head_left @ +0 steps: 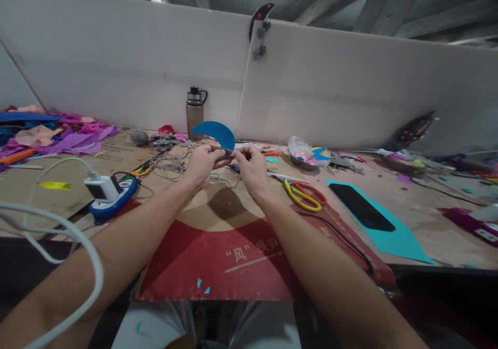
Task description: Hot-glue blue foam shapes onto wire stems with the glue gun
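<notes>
A blue crescent-shaped piece [218, 131], flat like felt or paper, is raised above the table in front of me. My left hand [203, 163] is closed around its lower end, where a small grey part shows by the thumb. My right hand [251, 166] pinches at that same lower end, its fingertips almost meeting those of the left. What exactly lies between the fingertips is too small to make out. Beneath both hands lies a red and tan cardboard sheet [187, 271]. Scissors with yellow and orange handles [301, 194] rest right of my right hand.
A bottle [194, 113] stands by the white partition [330, 84]. Left are a blue power strip [112, 204], white cable [93, 266] and coloured scraps [66, 136]. Tangled string [171, 165] lies behind my left hand. Right, a black phone [361, 206] rests on a turquoise sheet [404, 242].
</notes>
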### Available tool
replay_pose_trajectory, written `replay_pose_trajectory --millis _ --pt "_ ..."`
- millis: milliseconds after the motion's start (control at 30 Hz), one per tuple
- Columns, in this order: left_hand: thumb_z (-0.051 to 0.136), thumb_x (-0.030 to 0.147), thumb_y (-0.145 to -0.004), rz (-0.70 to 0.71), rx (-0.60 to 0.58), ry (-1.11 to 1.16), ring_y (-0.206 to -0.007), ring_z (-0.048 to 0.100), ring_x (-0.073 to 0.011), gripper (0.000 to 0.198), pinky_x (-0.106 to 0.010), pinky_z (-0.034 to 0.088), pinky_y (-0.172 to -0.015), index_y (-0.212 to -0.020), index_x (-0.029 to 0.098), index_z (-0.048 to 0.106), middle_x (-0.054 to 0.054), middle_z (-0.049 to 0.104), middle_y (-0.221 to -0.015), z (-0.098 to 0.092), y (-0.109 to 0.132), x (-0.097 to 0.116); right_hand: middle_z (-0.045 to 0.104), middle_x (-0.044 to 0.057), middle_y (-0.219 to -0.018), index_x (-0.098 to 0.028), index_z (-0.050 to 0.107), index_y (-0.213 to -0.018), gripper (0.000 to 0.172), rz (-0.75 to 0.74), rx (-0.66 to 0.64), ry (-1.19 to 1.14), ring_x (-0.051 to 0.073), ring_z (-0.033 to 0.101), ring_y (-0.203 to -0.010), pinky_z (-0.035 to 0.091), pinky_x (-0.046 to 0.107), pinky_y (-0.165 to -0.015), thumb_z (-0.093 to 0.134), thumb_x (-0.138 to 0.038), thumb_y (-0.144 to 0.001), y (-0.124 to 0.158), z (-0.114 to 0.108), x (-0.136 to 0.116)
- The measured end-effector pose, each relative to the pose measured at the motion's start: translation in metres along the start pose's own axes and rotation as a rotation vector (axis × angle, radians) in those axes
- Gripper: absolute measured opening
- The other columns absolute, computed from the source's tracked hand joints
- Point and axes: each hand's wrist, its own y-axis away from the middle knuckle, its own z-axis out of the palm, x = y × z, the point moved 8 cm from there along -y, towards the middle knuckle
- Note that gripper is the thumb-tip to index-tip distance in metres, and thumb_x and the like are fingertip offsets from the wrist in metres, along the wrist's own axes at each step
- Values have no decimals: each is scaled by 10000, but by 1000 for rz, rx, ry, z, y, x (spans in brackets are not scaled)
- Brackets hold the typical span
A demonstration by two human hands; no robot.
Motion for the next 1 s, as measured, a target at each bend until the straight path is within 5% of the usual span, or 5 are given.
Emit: replay_pose_trajectory --millis 733,1000 --pt "673 123 -654 0 -87 50 -584 566 -86 139 -367 538 -827 -634 141 537 41 510 -547 7 3 1 541 -22 -652 -184 582 -753 175 163 -7 -67 99 439 -576 378 229 -558 562 -354 -718 -2 -2 15" --pt "671 93 -639 1 -55 95 -645 604 -95 133 -375 541 -833 -642 135 545 16 583 -651 4 3 2 485 -42 -613 -184 608 -738 162 149 -66 -155 85 383 -540 335 222 -532 586 -337 -686 -6 3 20"
